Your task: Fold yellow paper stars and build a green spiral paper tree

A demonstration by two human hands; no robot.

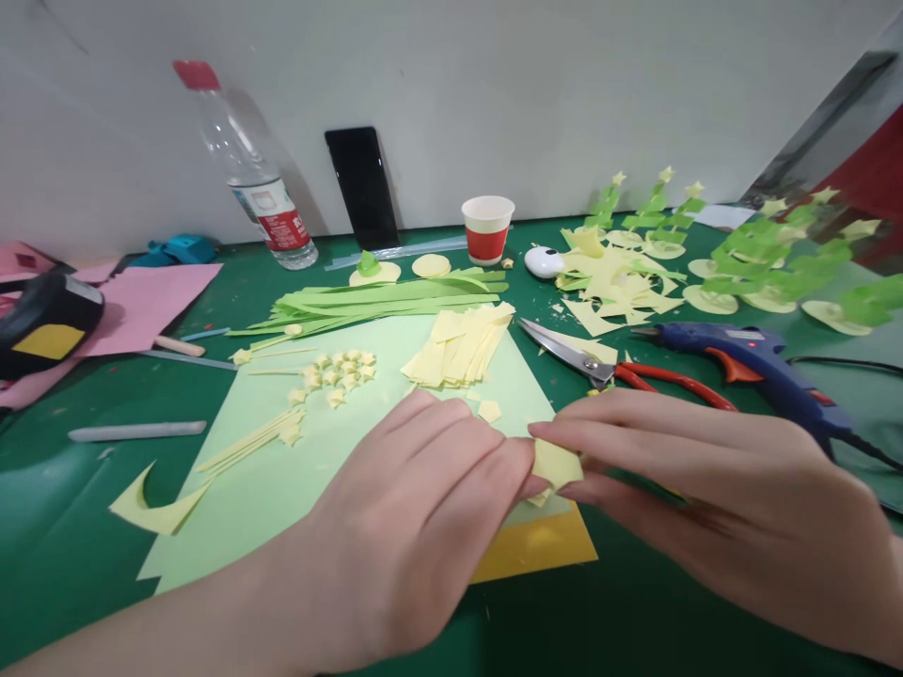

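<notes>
A small folded piece of pale yellow paper (pixel 557 464) is pinched between both hands above the front right of a light green sheet (pixel 254 508). My left hand (pixel 423 508) grips its left edge, the fingers curled and pressed together. From the right, my right hand (pixel 720 498) holds the same piece between thumb and fingertips. Just beyond the hands lie a small yellow paper pentagon (pixel 489 411) and a stack of yellow paper strips (pixel 458 348). Small folded yellow stars (pixel 337 373) sit in a cluster on the sheet, with thin yellow strips (pixel 250 442) beside them.
Scissors (pixel 599 365) and a blue glue gun (pixel 762 367) lie right. Behind stand a bottle (pixel 264 188), a phone (pixel 363 188), a paper cup (pixel 487 230) and paper plants (pixel 768 254). Green strips (pixel 373 299) lie mid-table; a tape measure (pixel 49 324) is at left.
</notes>
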